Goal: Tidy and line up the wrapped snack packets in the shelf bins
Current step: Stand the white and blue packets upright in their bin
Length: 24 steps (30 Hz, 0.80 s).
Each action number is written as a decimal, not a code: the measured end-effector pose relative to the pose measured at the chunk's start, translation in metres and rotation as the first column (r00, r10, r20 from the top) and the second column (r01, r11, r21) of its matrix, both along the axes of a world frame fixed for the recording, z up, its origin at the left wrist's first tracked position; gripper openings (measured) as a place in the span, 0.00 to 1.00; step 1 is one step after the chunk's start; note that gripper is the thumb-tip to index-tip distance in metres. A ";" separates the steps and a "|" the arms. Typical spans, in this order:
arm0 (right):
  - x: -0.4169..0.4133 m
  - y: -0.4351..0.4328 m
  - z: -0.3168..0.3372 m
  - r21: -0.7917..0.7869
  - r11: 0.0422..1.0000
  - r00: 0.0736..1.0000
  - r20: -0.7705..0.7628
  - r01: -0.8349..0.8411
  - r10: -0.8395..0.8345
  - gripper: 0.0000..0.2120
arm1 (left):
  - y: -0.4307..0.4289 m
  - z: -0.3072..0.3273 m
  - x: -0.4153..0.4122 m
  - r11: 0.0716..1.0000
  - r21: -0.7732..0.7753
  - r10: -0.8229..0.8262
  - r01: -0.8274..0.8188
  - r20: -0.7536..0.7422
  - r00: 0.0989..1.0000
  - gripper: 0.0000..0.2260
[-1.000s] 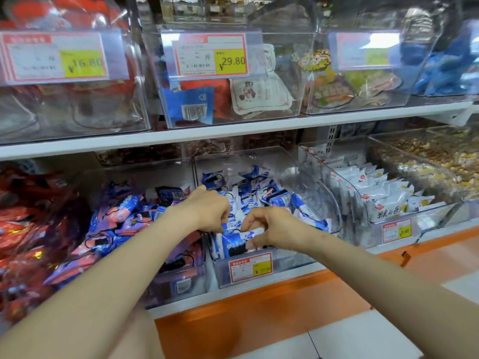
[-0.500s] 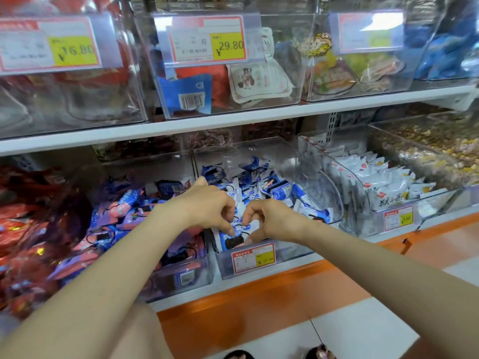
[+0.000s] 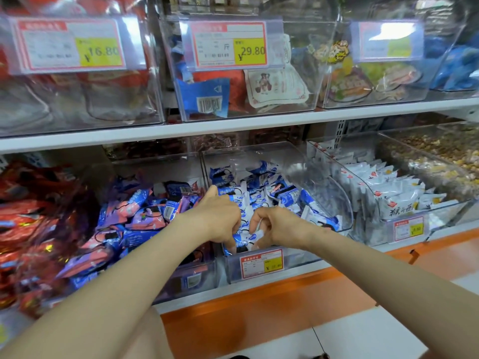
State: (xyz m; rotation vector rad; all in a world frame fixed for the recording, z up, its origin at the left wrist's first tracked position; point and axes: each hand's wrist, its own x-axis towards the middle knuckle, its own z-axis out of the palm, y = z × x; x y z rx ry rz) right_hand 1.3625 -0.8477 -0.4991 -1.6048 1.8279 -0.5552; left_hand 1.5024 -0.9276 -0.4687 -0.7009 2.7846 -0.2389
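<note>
Both your forearms reach into the middle bin (image 3: 333, 195) of blue-white packets (image 3: 264, 194). Left hand (image 3: 220, 218) and right hand (image 3: 278, 226) curl knuckles-up, fingertips pinching the front packet (image 3: 246, 238) (price tag (image 3: 260, 263) just below). Versus half a second earlier: same spot, same grip.

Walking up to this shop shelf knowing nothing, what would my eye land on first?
Two bare arms reach in from below: the left hand and right hand meet at the front of the clear plastic bin on the lower shelf, pinching blue-and-white wrapped snack packets. Above them, a red-and-yellow price tag on an upper bin reads 29.80. Shiny red packets crowd the far left.
</note>
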 end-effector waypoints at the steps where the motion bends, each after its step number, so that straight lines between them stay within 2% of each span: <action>1: 0.000 0.000 0.000 0.010 1.000 1.000 0.003 0.004 -0.004 0.15 | 0.001 -0.001 0.000 1.000 -0.028 -0.005 0.005 -0.001 1.000 0.15; 5: -0.001 0.000 0.001 0.036 0.998 0.999 0.013 0.050 -0.051 0.15 | 0.006 -0.001 0.000 0.996 -0.088 -0.006 0.006 0.002 1.000 0.14; 12: -0.001 0.000 -0.004 0.028 0.998 0.998 0.033 0.056 -0.057 0.13 | 0.012 0.004 -0.005 0.998 -0.045 0.050 -0.047 0.066 0.997 0.13; 15: -0.003 0.002 0.002 0.064 0.997 0.999 0.022 0.047 -0.048 0.11 | 0.012 0.006 -0.002 1.000 -0.014 0.027 -0.027 0.048 0.998 0.14; 18: -0.015 0.003 0.014 0.025 0.995 0.990 0.095 0.100 -0.102 0.07 | 0.008 0.014 0.006 0.997 0.046 0.060 -0.057 -0.069 0.996 0.17; 21: -0.030 0.001 0.025 -0.148 0.962 0.973 0.053 0.230 -0.225 0.05 | 0.002 0.025 0.012 0.995 0.027 0.103 -0.100 -0.259 0.960 0.18; 24: -0.049 -0.013 0.033 -0.333 0.881 0.930 -0.027 0.337 -0.366 0.05 | -0.003 0.025 0.011 0.991 0.068 0.136 -0.117 -0.469 0.873 0.12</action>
